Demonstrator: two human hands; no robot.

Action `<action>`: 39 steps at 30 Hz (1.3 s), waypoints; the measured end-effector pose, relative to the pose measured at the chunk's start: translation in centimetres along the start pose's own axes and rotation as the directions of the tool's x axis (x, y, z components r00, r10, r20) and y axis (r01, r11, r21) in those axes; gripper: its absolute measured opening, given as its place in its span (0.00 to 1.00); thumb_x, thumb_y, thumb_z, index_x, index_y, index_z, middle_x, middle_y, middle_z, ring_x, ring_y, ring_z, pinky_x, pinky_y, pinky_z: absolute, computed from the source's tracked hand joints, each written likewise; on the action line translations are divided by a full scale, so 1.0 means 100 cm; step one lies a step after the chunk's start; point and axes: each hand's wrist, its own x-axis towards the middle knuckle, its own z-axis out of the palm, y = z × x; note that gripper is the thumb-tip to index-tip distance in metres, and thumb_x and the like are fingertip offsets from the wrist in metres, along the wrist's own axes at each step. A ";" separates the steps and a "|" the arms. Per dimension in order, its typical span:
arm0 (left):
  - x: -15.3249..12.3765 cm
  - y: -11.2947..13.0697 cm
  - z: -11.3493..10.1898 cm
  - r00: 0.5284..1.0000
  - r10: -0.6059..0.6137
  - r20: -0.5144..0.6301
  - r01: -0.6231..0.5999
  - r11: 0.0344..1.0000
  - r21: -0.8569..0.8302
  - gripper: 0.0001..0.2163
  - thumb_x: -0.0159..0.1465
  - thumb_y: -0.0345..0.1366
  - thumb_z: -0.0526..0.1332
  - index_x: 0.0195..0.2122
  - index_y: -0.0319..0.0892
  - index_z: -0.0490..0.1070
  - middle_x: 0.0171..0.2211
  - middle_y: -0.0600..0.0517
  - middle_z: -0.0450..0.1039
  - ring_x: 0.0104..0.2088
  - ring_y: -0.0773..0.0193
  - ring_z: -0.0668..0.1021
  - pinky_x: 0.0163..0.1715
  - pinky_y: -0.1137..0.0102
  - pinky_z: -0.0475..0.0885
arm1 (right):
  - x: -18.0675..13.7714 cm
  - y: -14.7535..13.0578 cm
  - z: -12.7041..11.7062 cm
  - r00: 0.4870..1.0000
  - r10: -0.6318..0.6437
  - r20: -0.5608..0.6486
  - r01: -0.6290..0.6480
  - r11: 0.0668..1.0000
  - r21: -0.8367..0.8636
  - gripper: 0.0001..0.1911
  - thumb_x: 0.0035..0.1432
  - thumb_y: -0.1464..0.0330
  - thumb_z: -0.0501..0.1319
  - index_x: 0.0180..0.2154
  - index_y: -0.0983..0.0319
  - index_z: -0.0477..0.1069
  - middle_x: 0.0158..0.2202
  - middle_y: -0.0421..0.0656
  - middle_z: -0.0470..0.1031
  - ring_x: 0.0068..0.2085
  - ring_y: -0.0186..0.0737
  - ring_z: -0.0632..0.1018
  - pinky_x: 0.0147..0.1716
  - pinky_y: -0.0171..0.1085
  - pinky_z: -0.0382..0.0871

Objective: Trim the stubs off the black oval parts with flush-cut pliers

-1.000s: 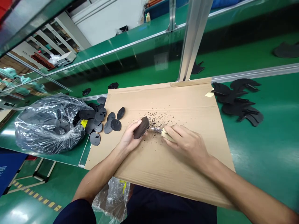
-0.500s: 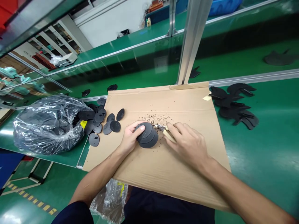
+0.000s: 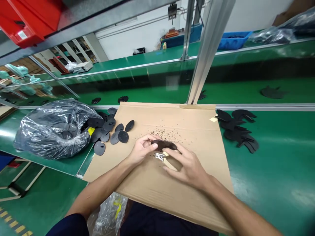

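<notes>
Black piece: a dark, rounded piece [image 3: 162, 145], held above the middle of the cardboard, between the two hands; blurred, seen nearly edge-on, so its face cannot be read.
Long axis: runs left to right across the scene, from the left hand's thumb to the right hand's fingertips.
Left hand: the left hand [image 3: 142, 149] is closed on the piece's left end, thumb on the near side, fingers curled behind; it is the hand with the surer hold.
Right hand: the right hand [image 3: 185, 162] is half open, with the pliers loosely between thumb and fingers; fingertips reach the piece's right end. Whether they press on it, cannot tell.
Pliers: cream-handled pliers [image 3: 161, 157], handles spread, metal head pointing left; they lie just to the near side of the piece, below its edge as seen from here.
Key relation: piece lies to the right of the left hand and to the far left of the right palm; pliers' head points toward the left hand, not at the piece.
Crumbs: black specks [image 3: 166, 133] scattered on the cardboard [image 3: 157, 186], mostly on the far side of the hands.
Left side: loose black discs [image 3: 123, 137] at the cardboard's edge, beside a clear plastic bag [image 3: 55, 129].
Right side: a heap of black notched pieces [image 3: 237, 131] on the green bench [image 3: 268, 164].
</notes>
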 end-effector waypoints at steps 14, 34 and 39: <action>0.022 0.054 -0.014 0.930 -0.114 0.349 -0.080 0.864 0.496 0.07 0.59 0.37 0.72 0.38 0.43 0.85 0.35 0.46 0.82 0.33 0.61 0.79 0.38 0.69 0.73 | 0.000 0.002 -0.006 0.964 -0.263 0.043 0.256 0.872 -0.418 0.05 0.66 0.67 0.63 0.39 0.61 0.78 0.52 0.50 0.80 0.39 0.43 0.75 0.35 0.41 0.64; 0.237 0.061 -0.066 0.970 0.241 0.016 -0.034 0.070 0.997 0.09 0.60 0.30 0.62 0.36 0.40 0.83 0.40 0.44 0.83 0.41 0.52 0.82 0.49 0.61 0.74 | -0.011 0.002 -0.002 0.997 0.024 0.076 0.004 0.937 -0.350 0.17 0.62 0.64 0.66 0.51 0.61 0.71 0.59 0.56 0.73 0.55 0.50 0.76 0.50 0.44 0.69; 0.261 0.054 -0.058 0.993 0.120 0.009 -0.008 -0.006 1.000 0.06 0.54 0.30 0.64 0.29 0.41 0.82 0.35 0.41 0.83 0.45 0.42 0.82 0.53 0.53 0.75 | -0.010 -0.002 -0.007 0.984 0.097 0.152 -0.042 0.943 -0.330 0.17 0.63 0.63 0.66 0.51 0.61 0.70 0.58 0.53 0.74 0.53 0.48 0.75 0.47 0.42 0.68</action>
